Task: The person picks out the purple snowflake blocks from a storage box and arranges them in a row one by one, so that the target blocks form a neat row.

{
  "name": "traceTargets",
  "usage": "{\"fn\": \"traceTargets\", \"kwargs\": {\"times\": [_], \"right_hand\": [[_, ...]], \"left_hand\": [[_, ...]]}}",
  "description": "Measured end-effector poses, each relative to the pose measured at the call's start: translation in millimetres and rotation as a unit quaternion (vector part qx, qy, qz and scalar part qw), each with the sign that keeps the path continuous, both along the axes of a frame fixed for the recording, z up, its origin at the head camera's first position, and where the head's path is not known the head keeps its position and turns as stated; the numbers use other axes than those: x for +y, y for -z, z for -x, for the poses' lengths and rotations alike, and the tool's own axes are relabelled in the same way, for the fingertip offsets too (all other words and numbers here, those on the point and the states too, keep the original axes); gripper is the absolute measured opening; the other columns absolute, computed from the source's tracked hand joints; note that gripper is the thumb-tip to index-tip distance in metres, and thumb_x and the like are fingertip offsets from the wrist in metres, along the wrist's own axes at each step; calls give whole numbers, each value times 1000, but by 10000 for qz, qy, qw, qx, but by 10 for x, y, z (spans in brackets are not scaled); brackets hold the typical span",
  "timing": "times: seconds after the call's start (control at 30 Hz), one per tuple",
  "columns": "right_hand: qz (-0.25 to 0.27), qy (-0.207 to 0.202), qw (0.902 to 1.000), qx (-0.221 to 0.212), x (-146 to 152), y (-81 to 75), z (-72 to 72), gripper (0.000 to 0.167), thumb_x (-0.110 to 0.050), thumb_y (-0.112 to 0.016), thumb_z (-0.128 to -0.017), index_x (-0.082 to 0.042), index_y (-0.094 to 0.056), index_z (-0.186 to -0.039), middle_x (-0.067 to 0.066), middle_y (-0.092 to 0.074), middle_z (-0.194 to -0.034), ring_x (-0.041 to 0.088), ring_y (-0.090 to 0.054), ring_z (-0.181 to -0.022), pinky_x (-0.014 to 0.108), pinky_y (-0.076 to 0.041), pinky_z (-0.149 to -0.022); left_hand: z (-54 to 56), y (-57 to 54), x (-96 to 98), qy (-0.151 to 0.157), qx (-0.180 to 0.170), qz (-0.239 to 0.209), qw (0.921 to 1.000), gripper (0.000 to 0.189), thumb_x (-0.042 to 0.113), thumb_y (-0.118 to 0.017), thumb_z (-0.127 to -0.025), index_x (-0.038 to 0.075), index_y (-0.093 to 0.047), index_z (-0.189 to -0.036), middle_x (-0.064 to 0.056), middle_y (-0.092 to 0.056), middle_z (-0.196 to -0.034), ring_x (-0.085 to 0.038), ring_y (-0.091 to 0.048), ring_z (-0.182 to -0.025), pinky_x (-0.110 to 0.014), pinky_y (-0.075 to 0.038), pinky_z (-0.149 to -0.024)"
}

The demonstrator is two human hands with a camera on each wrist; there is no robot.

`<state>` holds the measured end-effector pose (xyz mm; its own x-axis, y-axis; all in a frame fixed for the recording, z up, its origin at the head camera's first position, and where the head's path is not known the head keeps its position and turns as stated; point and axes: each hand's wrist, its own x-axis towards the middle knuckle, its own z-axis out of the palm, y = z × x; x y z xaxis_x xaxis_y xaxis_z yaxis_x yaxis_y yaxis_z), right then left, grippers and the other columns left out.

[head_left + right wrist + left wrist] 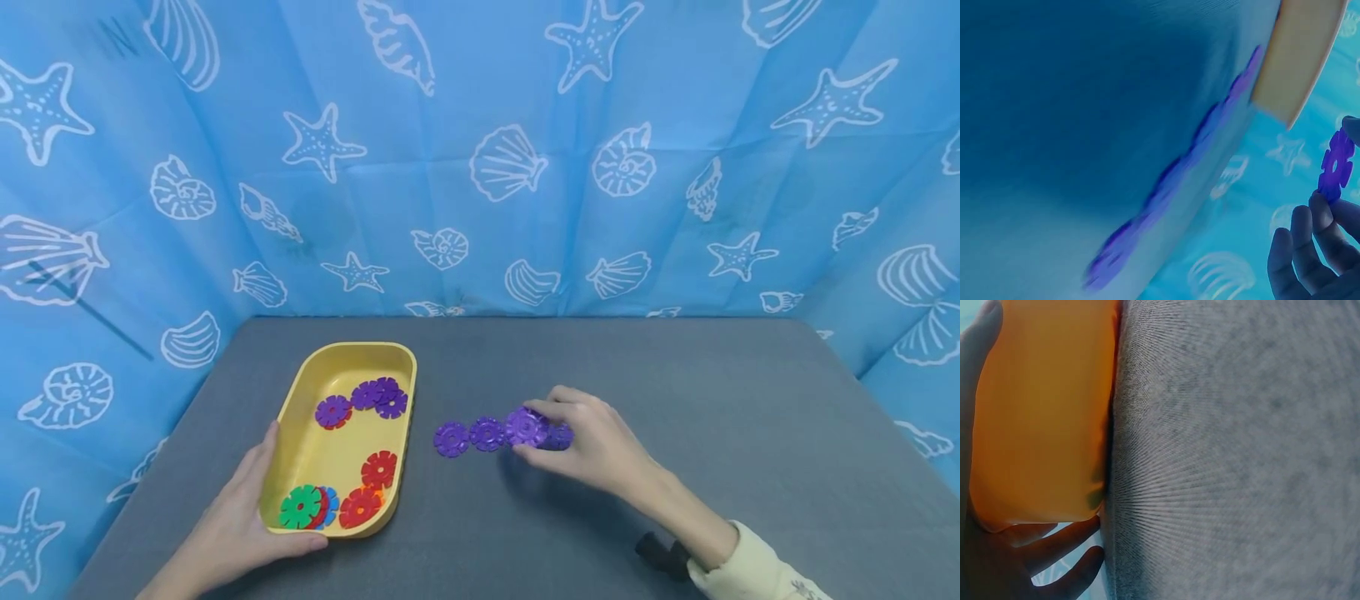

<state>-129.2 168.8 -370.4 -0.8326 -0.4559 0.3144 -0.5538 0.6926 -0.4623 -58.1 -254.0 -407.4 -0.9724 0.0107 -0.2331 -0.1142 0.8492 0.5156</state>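
Note:
My right hand (pixel 596 437) pinches a purple notched plastic disc (pixel 527 427) between thumb and fingertips. In the right wrist view that disc (pixel 1335 165) is held up, with a round hole in its middle. Below it on the table lies a row of purple discs (pixel 452 439), its right part partly hidden by the hand. My left hand (pixel 232 517) rests against the near left corner of a yellow tray (pixel 412 367), thumb along the front wall and fingers along the left side. In the left wrist view its spread fingers (pixel 1075 544) touch the tray's outer wall.
Inside the tray, purple discs (pixel 367 394) lie toward the far end. A green disc (pixel 302 507), red discs (pixel 378 469) and blue and orange ones lie at the near end. Grey cloth covers the table (pixel 712 400); a blue seashell-patterned curtain (pixel 480 208) hangs behind.

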Motion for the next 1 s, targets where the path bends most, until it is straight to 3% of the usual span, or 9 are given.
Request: {"fn": "traceTargets", "kwargs": {"times": [0.2, 0.5, 0.7, 1.0], "right_hand": [[-6, 428, 9991, -27, 447, 70, -24, 44, -28, -89, -77, -4, -78, -112, -7, -61, -81, 5, -48, -67, 17, -40, -56], [-508, 1017, 9934, -178, 940, 179, -30, 48, -33, -90, -75, -3, -79, -111, -8, -59, -77, 5, -47, -69, 20, -38, -59], [-547, 960, 9937, -189, 1164, 297, 75, 48, -28, -91, -73, 2, -78, -108, -6, -55, -71, 3, -40, -64, 20, -34, -56], [-741, 1091, 9877, -838, 1225, 312, 143, 52, -31, -89, -76, 7, -76, -109, -3, -57, -71, 5, -41, -63, 21, -34, -54]], "left_hand": [[1, -18, 13, 28, 54, 8, 10000, 150, 68, -85, -63, 22, 17, -163, -21, -29, -153, -37, -47, -124, -46, -63, -81], [4, -17, 13, 39, 62, 7, 10000, 150, 68, -86, -63, 20, 15, -164, -21, -31, -150, -35, -48, -123, -44, -63, -80], [20, -19, 1, 62, -19, 78, 9999, 149, 67, -85, -65, 16, 14, -164, -23, -32, -150, -35, -49, -121, -47, -62, -81], [20, -20, -3, 38, -41, 78, 10000, 149, 68, -84, -65, 17, 15, -164, -22, -31, -151, -35, -48, -122, -46, -62, -81]]}}
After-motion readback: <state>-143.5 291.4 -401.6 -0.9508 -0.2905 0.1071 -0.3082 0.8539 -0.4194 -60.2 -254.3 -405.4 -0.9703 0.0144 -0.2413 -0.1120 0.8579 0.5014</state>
